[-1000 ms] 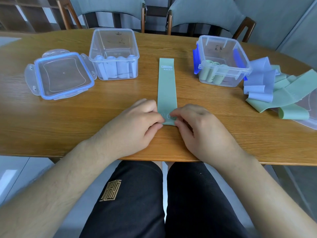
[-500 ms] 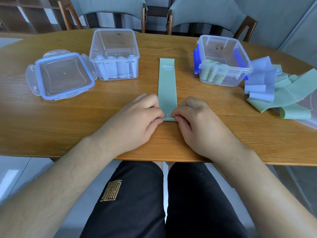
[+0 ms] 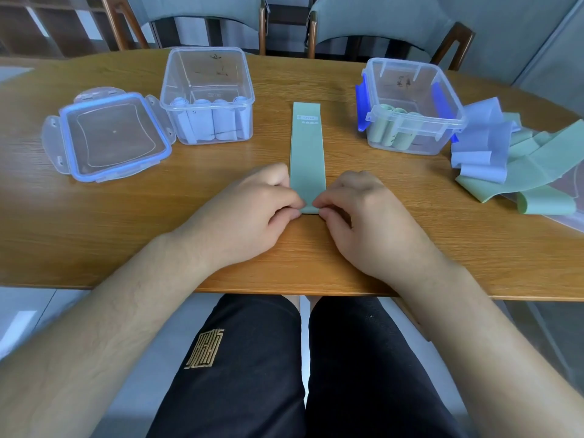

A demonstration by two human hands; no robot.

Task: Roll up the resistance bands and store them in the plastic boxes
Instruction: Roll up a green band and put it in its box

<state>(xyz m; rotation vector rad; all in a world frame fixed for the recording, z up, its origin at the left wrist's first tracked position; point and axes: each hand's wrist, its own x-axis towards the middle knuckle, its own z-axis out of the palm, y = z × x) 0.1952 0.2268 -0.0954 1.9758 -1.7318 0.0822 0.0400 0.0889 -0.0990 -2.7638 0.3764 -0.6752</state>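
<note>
A green resistance band [image 3: 307, 147] lies flat on the wooden table [image 3: 316, 257], running straight away from me. Its near end is curled into a small roll. My left hand [image 3: 249, 213] pinches that roll from the left and my right hand [image 3: 363, 216] pinches it from the right. A clear plastic box [image 3: 207, 90] at the back left holds several rolled pale blue bands. A second clear box [image 3: 410, 102] with blue clips at the back right holds rolled green bands.
A clear lid with a blue seal [image 3: 107, 137] lies left of the left box. A loose heap of blue and green bands [image 3: 505, 159] lies at the right on another clear lid [image 3: 568, 216]. Two chairs stand behind the table.
Both hands have moved forward a little along the band, and the near end has rolled up further, so the flat part is shorter.
</note>
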